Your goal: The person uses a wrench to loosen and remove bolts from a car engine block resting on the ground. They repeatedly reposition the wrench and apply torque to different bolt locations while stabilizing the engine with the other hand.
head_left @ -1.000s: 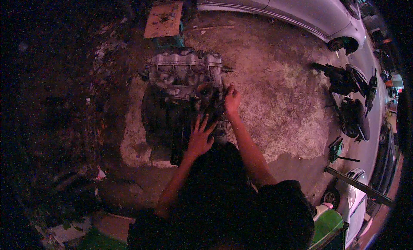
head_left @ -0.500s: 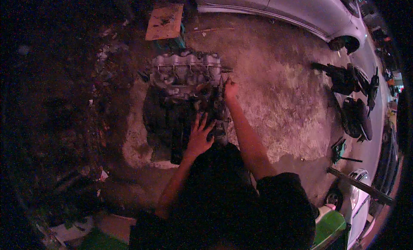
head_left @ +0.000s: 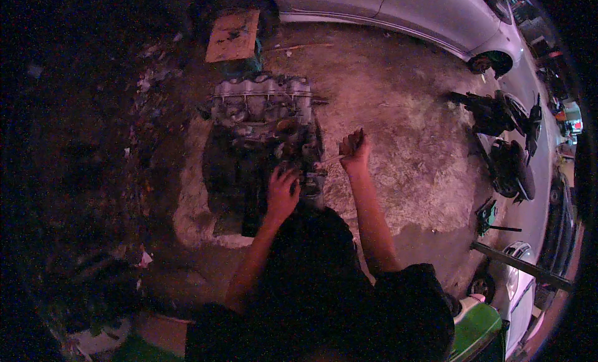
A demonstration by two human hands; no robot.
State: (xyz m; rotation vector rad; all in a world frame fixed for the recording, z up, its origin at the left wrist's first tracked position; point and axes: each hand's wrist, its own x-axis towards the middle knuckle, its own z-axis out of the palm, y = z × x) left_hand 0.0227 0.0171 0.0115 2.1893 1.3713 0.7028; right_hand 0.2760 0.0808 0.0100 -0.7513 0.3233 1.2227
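Note:
An engine (head_left: 265,109) with a ribbed, pale metal top sits on the floor in front of me. My left hand (head_left: 284,190) lies on its near, right part. The fingers are stretched out and a little apart, and their tips blend into the dark parts. Off the engine's right side, my right hand (head_left: 355,153) is closed in a fist around a thin, rod-like tool (head_left: 332,158). That tool reaches left toward the engine's side. Dim light hides its exact kind and whether its tip touches the engine.
Beyond the engine stands a small table with an orange-brown top (head_left: 232,35). A silver car (head_left: 386,16) is parked at the far side. Motorbikes (head_left: 507,166) stand at the right, near a green stand with a dark bar (head_left: 488,217). Litter (head_left: 146,257) lies at the left.
My right hand has moved from the engine's upper right side nearer to me and rightward, and the thin tool now shows. My left hand's fingers have drawn closer together.

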